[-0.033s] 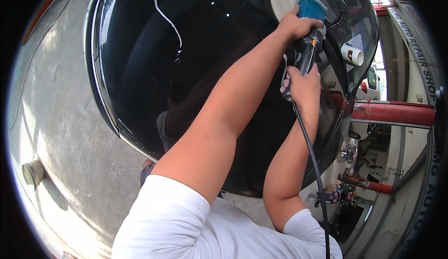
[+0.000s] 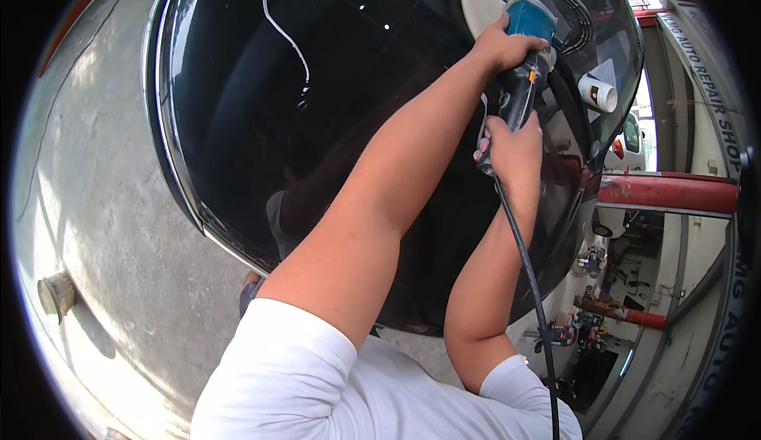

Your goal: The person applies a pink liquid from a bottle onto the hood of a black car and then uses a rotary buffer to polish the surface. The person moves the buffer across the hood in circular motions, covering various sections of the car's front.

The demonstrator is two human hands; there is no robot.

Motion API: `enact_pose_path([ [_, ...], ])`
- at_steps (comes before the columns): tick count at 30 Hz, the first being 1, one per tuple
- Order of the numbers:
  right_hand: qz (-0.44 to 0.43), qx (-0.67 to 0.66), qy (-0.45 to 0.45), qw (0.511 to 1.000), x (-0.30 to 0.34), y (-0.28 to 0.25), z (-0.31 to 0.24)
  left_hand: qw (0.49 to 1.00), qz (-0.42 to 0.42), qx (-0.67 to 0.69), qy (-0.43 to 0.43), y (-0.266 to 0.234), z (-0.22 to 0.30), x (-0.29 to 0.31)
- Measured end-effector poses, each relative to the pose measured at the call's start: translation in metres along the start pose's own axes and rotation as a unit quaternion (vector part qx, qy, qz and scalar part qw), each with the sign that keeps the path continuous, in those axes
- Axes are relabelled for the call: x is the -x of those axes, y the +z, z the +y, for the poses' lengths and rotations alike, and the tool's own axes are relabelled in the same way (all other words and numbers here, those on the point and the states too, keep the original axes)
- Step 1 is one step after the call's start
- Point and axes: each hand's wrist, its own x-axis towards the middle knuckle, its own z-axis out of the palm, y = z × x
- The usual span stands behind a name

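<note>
Over the panel [image 2: 317,178], the polisher [image 2: 532,20] is clasped by the curled left hand [image 2: 504,47] at its body and right hand [image 2: 517,147] at its handle; its cable [image 2: 521,254] has been shifted slightly leftward.

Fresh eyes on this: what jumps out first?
The teal-and-black polisher at upper right, with its pale round pad, gripped by the left hand near the front and the right hand at the rear. Next, the white streak on the glossy black car panel, upper left of centre. Then the white tub, right of the polisher.
</note>
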Motion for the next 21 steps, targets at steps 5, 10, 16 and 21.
enact_pose_path([
  [5, 0.035, 0.043, -0.006, 0.998, 0.002, 0.015, -0.009, 0.997, -0.059, 0.053, -0.017, -0.007, 0.005, -0.005],
  [10, 0.018, 0.146, -0.037, 0.988, -0.043, 0.027, -0.013, 0.999, -0.016, 0.012, 0.028, -0.037, 0.021, -0.040],
  [16, -0.065, 0.149, -0.114, 0.980, -0.093, 0.048, -0.037, 1.000, -0.005, 0.029, 0.005, -0.111, 0.051, -0.097],
  [21, -0.110, 0.185, -0.056, 0.975, -0.076, 0.019, -0.035, 0.998, 0.042, -0.024, 0.045, -0.091, 0.037, -0.092],
])
